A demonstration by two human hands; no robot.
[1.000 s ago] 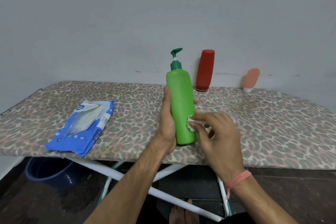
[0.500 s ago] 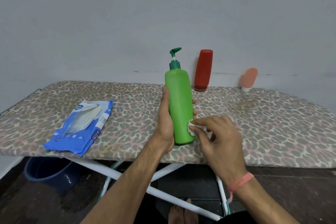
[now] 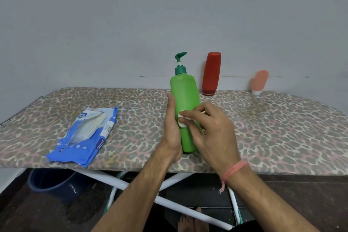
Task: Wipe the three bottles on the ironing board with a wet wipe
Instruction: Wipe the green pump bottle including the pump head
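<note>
Your left hand (image 3: 172, 130) wraps the green pump bottle (image 3: 185, 103), which stands upright near the front edge of the leopard-print ironing board (image 3: 273, 128), while your right hand (image 3: 212, 130) pinches a small white wet wipe (image 3: 181, 119) against its smooth front. Behind it stand the red bottle (image 3: 211, 73) and, farther right, the peach tube (image 3: 259, 82); the blue wipes pack (image 3: 82, 135) lies to its left.

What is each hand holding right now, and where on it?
The left hand grips the green bottle around its lower body. The right hand pinches a small wet wipe against the bottle's front.
</note>
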